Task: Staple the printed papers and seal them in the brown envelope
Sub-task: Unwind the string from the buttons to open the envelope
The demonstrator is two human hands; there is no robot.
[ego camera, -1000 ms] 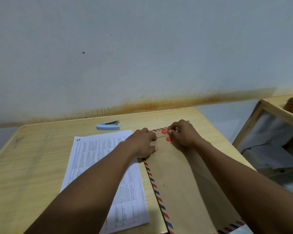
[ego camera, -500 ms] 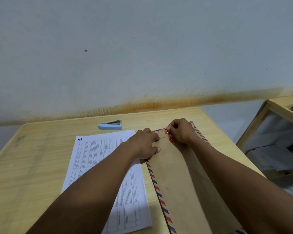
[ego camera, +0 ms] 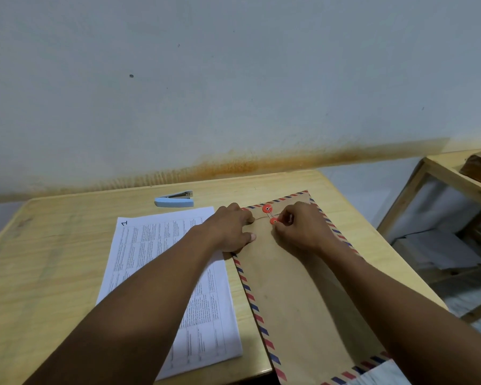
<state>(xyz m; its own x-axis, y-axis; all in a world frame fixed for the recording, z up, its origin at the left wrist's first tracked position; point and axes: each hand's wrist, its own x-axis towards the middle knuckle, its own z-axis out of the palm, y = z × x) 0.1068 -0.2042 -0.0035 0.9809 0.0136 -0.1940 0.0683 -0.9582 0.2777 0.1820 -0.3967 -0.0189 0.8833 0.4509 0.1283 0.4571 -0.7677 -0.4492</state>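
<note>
Pressing the brown envelope (ego camera: 297, 295), centre-right, flat with the left hand (ego camera: 231, 232), fingers loosely bent and gripping nothing; pinching what seems to be the string (ego camera: 270, 215) at the lower red button (ego camera: 274, 221) with the right hand (ego camera: 300, 232). Leaving the printed papers (ego camera: 150, 245) outside it, left of centre, below the stapler (ego camera: 174, 202). Risks sealing it empty should the string get wound now, or dropping so thin a string.
</note>
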